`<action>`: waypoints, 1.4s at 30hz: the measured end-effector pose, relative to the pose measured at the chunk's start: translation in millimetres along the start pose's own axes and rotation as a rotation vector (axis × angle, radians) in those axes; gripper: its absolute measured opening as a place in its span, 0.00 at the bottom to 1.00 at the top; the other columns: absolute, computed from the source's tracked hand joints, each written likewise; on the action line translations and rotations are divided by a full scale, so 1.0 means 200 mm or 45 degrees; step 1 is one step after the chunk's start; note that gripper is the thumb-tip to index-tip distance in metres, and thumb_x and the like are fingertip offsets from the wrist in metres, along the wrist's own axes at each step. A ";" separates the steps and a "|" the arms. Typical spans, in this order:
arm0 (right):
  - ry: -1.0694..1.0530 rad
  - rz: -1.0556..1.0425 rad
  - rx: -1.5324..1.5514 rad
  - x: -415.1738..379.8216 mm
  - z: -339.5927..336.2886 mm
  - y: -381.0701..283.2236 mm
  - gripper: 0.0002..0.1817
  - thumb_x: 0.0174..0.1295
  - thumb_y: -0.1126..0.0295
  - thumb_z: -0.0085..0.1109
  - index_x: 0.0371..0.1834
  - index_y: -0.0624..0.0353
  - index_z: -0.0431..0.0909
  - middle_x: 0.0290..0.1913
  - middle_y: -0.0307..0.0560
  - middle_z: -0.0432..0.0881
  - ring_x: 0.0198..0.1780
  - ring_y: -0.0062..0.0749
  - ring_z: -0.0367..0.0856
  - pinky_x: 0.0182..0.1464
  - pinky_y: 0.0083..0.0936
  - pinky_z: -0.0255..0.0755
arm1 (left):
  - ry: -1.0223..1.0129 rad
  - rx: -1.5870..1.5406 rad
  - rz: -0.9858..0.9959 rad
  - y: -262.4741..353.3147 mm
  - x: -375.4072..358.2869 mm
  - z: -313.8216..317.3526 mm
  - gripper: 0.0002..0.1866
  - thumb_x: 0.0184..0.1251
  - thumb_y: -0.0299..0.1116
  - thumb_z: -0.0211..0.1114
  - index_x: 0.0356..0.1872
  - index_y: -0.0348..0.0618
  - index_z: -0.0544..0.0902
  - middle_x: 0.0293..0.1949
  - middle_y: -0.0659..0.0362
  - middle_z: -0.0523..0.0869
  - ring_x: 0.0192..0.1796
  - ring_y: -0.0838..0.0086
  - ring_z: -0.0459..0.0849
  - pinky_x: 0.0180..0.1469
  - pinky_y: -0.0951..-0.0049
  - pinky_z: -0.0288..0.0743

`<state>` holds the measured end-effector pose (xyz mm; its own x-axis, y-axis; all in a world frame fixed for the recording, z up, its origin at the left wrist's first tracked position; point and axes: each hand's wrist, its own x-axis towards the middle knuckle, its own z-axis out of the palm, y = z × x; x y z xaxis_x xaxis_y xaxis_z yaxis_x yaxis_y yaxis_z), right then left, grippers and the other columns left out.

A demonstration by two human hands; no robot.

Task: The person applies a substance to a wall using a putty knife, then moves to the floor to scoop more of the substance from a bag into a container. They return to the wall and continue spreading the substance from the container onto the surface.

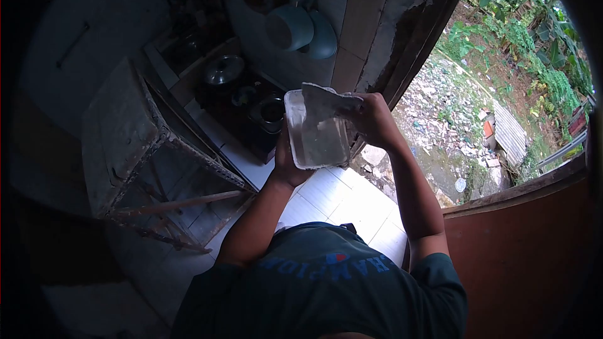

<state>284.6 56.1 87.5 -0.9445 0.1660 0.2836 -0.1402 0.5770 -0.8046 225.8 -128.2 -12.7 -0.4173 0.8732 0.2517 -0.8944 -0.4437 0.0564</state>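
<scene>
"CHAMPION" on shirt [326, 282], upside down

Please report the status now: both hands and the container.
Left hand grips clear rectangular plastic container from below. Right hand presses crumpled grey cloth into its top end. Nothing blocks the hands.

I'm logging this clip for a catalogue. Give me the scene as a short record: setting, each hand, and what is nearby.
setting: tiled kitchen floor beside an open doorway to a littered yard
left hand: holds a clear plastic container from below
right hand: grips a grey cloth at the container's top
nearby: stove with a pot lid, wooden frame, hanging pans
</scene>
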 end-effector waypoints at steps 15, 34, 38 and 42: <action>-0.238 -0.310 -0.314 -0.11 0.07 -0.02 0.09 0.62 0.75 0.60 0.44 0.60 0.86 0.32 0.56 0.86 0.31 0.41 0.86 0.37 0.33 0.78 | 0.141 0.285 0.146 0.05 -0.06 -0.03 0.34 0.75 0.60 0.41 0.71 0.45 0.62 0.66 0.49 0.70 0.67 0.55 0.73 0.67 0.51 0.70; -0.229 0.038 -0.607 -0.03 0.19 -0.12 0.09 0.65 0.68 0.54 0.42 0.60 0.82 0.29 0.62 0.82 0.34 0.57 0.83 0.40 0.46 0.77 | 0.232 1.920 0.639 0.09 -0.12 0.01 0.37 0.73 0.65 0.41 0.73 0.50 0.61 0.71 0.51 0.67 0.71 0.53 0.67 0.71 0.44 0.62; -0.186 0.032 -0.474 -0.02 0.20 -0.05 0.10 0.61 0.70 0.57 0.38 0.68 0.80 0.29 0.66 0.81 0.35 0.60 0.83 0.40 0.46 0.75 | 0.033 1.098 0.553 0.12 -0.11 -0.07 0.37 0.70 0.66 0.45 0.71 0.53 0.64 0.66 0.54 0.72 0.65 0.55 0.75 0.64 0.43 0.71; -0.120 -0.010 -0.294 -0.04 0.24 0.02 0.12 0.60 0.71 0.60 0.29 0.74 0.76 0.21 0.64 0.75 0.23 0.47 0.76 0.31 0.41 0.69 | 0.106 0.104 0.239 0.20 -0.10 -0.15 0.38 0.69 0.66 0.47 0.73 0.55 0.62 0.70 0.51 0.68 0.68 0.49 0.71 0.62 0.33 0.68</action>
<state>278.1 18.4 57.4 -0.9686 0.0918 0.2309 -0.0862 0.7475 -0.6587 193.0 -157.8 -44.6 -0.5904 0.7858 0.1844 -0.7849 -0.6122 0.0954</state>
